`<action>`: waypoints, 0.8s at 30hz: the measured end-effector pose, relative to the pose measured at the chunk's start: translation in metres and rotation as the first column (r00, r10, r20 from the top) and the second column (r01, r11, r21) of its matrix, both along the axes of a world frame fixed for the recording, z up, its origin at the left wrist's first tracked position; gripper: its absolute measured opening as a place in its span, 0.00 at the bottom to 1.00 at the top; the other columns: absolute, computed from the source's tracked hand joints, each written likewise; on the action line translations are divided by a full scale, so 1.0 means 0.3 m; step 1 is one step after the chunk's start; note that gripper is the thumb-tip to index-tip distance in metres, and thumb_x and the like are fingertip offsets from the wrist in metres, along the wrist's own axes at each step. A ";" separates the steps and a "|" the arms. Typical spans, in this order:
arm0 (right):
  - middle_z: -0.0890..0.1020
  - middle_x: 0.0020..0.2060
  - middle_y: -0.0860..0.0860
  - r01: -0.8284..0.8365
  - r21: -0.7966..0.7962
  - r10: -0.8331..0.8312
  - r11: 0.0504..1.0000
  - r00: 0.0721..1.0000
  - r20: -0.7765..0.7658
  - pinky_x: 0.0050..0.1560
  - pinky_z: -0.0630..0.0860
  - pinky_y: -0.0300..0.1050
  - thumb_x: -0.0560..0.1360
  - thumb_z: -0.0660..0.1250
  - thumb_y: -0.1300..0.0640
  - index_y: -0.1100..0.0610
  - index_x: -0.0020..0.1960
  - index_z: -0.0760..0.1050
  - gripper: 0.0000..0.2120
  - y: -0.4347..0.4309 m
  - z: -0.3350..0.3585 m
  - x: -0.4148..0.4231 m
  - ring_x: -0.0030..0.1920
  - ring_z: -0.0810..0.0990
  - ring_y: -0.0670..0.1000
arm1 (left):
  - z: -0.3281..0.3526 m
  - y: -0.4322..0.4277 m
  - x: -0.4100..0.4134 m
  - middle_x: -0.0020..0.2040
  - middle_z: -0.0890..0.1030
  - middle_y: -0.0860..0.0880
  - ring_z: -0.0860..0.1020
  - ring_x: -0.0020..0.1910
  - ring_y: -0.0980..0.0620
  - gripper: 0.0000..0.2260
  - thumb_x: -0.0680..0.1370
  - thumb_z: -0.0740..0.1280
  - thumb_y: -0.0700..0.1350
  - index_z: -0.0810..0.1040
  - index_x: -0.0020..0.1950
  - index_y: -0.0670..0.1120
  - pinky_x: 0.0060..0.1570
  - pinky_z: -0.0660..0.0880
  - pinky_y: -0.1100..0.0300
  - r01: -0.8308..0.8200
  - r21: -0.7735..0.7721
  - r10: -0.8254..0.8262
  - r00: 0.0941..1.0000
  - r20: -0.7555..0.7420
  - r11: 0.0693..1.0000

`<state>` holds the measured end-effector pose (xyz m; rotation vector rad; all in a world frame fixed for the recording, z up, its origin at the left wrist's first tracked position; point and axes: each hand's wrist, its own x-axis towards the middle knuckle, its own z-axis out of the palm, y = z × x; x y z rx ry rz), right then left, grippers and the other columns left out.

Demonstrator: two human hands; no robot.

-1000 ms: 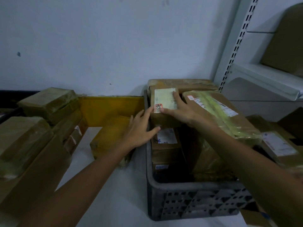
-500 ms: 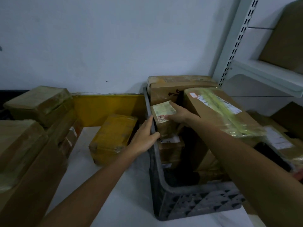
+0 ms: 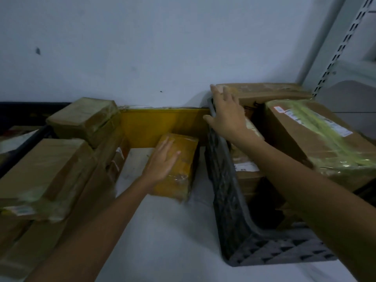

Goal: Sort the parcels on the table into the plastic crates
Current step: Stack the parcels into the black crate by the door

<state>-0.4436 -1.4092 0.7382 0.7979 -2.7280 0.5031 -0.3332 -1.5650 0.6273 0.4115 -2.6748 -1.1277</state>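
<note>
The left hand (image 3: 162, 161) is resting flat on the small yellow-taped cardboard parcel (image 3: 180, 180), its fingers straight, slightly apart and gripping nothing. That parcel is lying on the white table (image 3: 162, 231) just left of the dark grey plastic lattice crate (image 3: 223, 190). The right hand (image 3: 227, 117) is hovering at the crate's far left rim with its fingers spread and empty. Whether it is touching the rim cannot be told. Brown taped cardboard boxes (image 3: 249, 180) are sitting inside the crate.
</note>
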 end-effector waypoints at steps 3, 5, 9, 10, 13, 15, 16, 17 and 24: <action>0.48 0.76 0.61 -0.094 -0.033 0.098 0.995 0.982 0.164 0.70 0.60 0.59 0.75 0.67 0.48 0.52 0.78 0.45 0.41 -0.123 -0.047 0.043 0.75 0.51 0.63 | -0.042 -0.119 0.028 0.77 0.52 0.50 0.53 0.76 0.49 0.26 0.79 0.61 0.53 0.59 0.75 0.49 0.72 0.54 0.51 -0.088 0.018 0.086 0.994 0.067 0.996; 0.46 0.76 0.61 -0.070 -0.059 0.087 0.996 0.928 0.361 0.70 0.62 0.59 0.74 0.69 0.48 0.52 0.78 0.44 0.44 -0.195 -0.112 0.053 0.75 0.51 0.64 | -0.073 -0.177 0.043 0.77 0.53 0.47 0.53 0.76 0.47 0.28 0.79 0.62 0.54 0.57 0.76 0.48 0.72 0.55 0.50 -0.124 0.020 0.121 0.985 0.121 0.992; 0.42 0.76 0.60 0.064 -0.082 0.007 0.995 0.741 0.672 0.72 0.59 0.61 0.68 0.74 0.44 0.50 0.78 0.42 0.52 -0.264 -0.332 0.078 0.75 0.49 0.64 | -0.140 -0.219 0.061 0.74 0.61 0.46 0.62 0.72 0.43 0.37 0.71 0.67 0.62 0.56 0.75 0.52 0.68 0.64 0.46 -0.125 0.102 0.098 0.967 0.234 0.987; 0.42 0.76 0.59 0.079 -0.096 0.016 0.992 0.682 0.731 0.72 0.58 0.59 0.66 0.75 0.44 0.49 0.78 0.42 0.54 -0.266 -0.398 0.093 0.75 0.48 0.64 | -0.158 -0.220 0.066 0.72 0.64 0.47 0.66 0.69 0.43 0.42 0.66 0.68 0.67 0.57 0.75 0.55 0.65 0.68 0.44 -0.110 0.159 0.069 0.967 0.243 0.981; 0.47 0.76 0.57 0.128 -0.171 0.068 0.977 0.572 0.817 0.70 0.60 0.52 0.66 0.76 0.47 0.48 0.77 0.40 0.55 -0.244 -0.546 0.147 0.75 0.53 0.60 | -0.218 -0.213 0.081 0.70 0.67 0.51 0.69 0.67 0.49 0.42 0.69 0.74 0.57 0.54 0.76 0.53 0.64 0.70 0.51 -0.074 0.309 -0.006 0.968 0.250 0.948; 0.54 0.76 0.55 0.134 -0.257 0.126 0.957 0.606 0.785 0.68 0.63 0.49 0.68 0.75 0.52 0.49 0.77 0.41 0.52 -0.219 -0.593 0.164 0.74 0.59 0.58 | -0.248 -0.210 0.089 0.70 0.66 0.49 0.68 0.67 0.49 0.38 0.73 0.71 0.44 0.52 0.77 0.48 0.61 0.69 0.58 -0.086 0.305 0.011 0.971 0.240 0.948; 0.56 0.76 0.55 0.144 -0.310 0.162 0.940 0.611 0.775 0.68 0.65 0.50 0.68 0.75 0.53 0.49 0.77 0.42 0.51 -0.211 -0.599 0.161 0.73 0.61 0.57 | -0.263 -0.215 0.090 0.71 0.65 0.48 0.67 0.68 0.48 0.37 0.74 0.71 0.44 0.53 0.76 0.47 0.61 0.68 0.57 -0.099 0.264 0.036 0.971 0.236 0.959; 0.57 0.75 0.54 0.158 -0.358 0.196 0.920 0.604 0.772 0.68 0.67 0.51 0.69 0.75 0.54 0.48 0.77 0.44 0.50 -0.207 -0.599 0.154 0.72 0.62 0.57 | -0.272 -0.222 0.092 0.72 0.65 0.46 0.66 0.69 0.47 0.37 0.73 0.71 0.44 0.54 0.76 0.48 0.62 0.68 0.56 -0.105 0.226 0.053 0.973 0.223 0.968; 0.64 0.72 0.53 0.172 -0.512 0.266 0.842 0.693 0.670 0.66 0.69 0.53 0.71 0.72 0.48 0.46 0.75 0.57 0.38 -0.268 -0.424 0.066 0.70 0.65 0.57 | -0.155 -0.281 0.070 0.73 0.61 0.46 0.61 0.72 0.46 0.44 0.69 0.75 0.45 0.51 0.76 0.51 0.67 0.66 0.48 -0.162 0.241 0.171 0.985 -0.014 0.957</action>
